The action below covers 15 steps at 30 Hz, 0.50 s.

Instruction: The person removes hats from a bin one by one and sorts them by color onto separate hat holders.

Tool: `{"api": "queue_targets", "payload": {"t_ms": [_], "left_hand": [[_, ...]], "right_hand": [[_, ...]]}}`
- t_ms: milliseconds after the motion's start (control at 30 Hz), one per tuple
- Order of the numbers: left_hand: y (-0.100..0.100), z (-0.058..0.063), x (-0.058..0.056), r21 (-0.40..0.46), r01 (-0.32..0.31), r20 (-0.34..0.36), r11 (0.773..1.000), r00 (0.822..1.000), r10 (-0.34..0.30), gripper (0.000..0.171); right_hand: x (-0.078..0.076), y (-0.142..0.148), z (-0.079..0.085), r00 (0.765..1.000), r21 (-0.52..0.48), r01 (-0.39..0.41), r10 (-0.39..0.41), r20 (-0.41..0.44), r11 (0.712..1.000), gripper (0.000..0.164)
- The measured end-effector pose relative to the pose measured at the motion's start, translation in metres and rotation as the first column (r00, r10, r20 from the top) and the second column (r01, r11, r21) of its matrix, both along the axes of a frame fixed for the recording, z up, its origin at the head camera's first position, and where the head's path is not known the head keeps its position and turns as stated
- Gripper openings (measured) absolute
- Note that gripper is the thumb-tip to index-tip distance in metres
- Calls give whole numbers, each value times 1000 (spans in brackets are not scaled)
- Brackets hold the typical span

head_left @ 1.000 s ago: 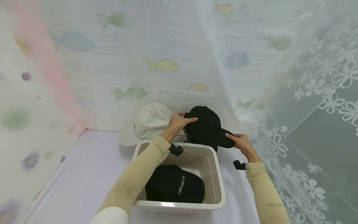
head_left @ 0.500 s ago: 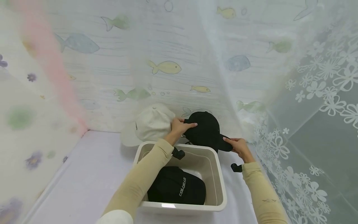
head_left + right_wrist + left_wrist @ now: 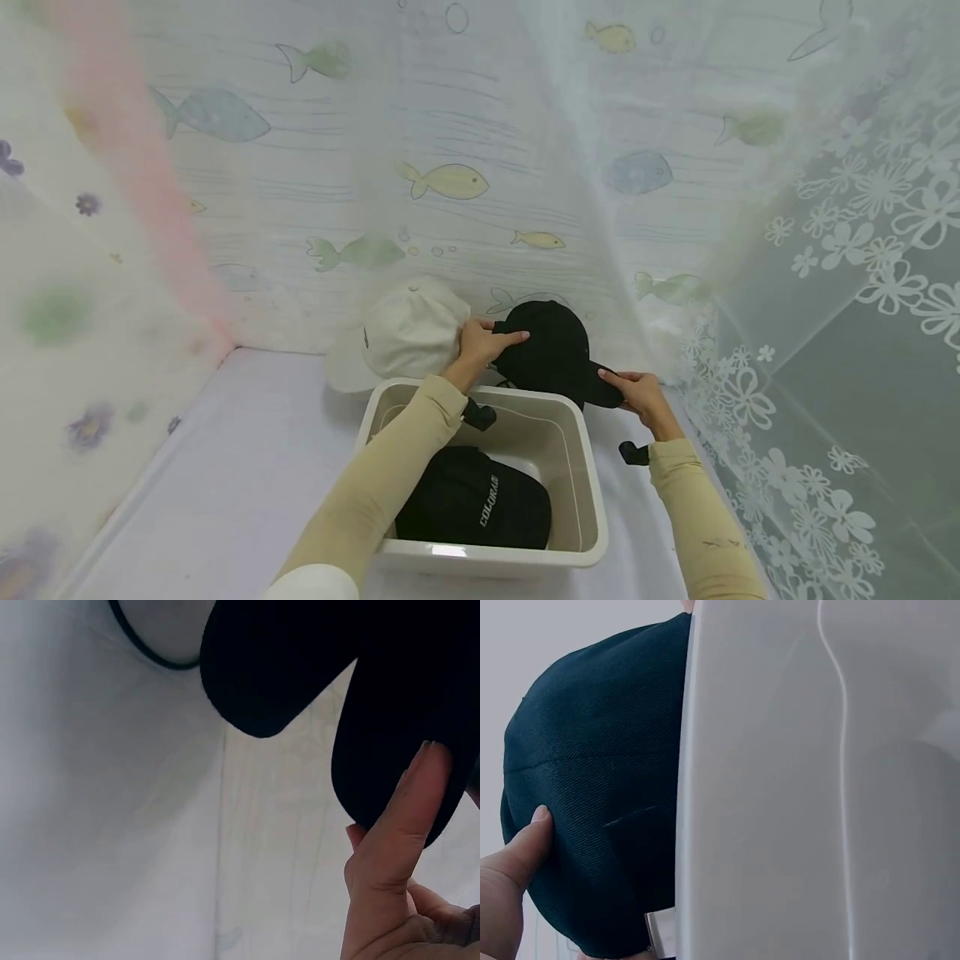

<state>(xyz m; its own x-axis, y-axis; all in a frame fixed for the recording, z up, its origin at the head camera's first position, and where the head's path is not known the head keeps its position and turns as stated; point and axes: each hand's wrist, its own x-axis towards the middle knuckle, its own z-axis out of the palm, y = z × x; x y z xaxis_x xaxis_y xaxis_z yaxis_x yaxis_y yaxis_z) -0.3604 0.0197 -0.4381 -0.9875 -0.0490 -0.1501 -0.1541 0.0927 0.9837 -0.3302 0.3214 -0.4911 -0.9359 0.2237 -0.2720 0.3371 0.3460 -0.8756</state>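
Note:
Both hands hold a black baseball cap (image 3: 546,346) behind the bin's far rim. My left hand (image 3: 480,346) pinches its back edge, with the thumb (image 3: 536,844) on the outside of the crown in the left wrist view. A metal buckle (image 3: 661,931) shows at the strap there. My right hand (image 3: 643,398) pinches the brim (image 3: 604,387), thumb on top. Beside the held brim, the right wrist view shows a second dark rounded brim (image 3: 251,697); its crown is hidden. A white cap (image 3: 416,329) sits just left of my left hand.
A cream plastic bin (image 3: 592,500) stands on the white-covered surface (image 3: 247,467). Inside lies a black cap (image 3: 472,504) with white lettering on its brim. A fish-print curtain (image 3: 450,217) hangs close behind the caps, and a flowered sheer curtain (image 3: 847,400) borders the right side.
Over the past second both hands have lowered the black cap slightly, its brim shifting a little left. During the last half second it hardly moves. The white cap stays put.

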Motion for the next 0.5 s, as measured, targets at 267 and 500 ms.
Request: {"api": "queue_targets", "payload": {"t_ms": [267, 500], "left_hand": [[5, 1, 2, -91, -49, 14, 995, 999, 50, 70], [3, 2, 1, -111, -41, 1, 993, 999, 41, 70]], "right_hand": [[4, -2, -6, 999, -39, 19, -20, -30, 999, 68], [2, -7, -11, 999, -47, 32, -34, -39, 998, 71]]}}
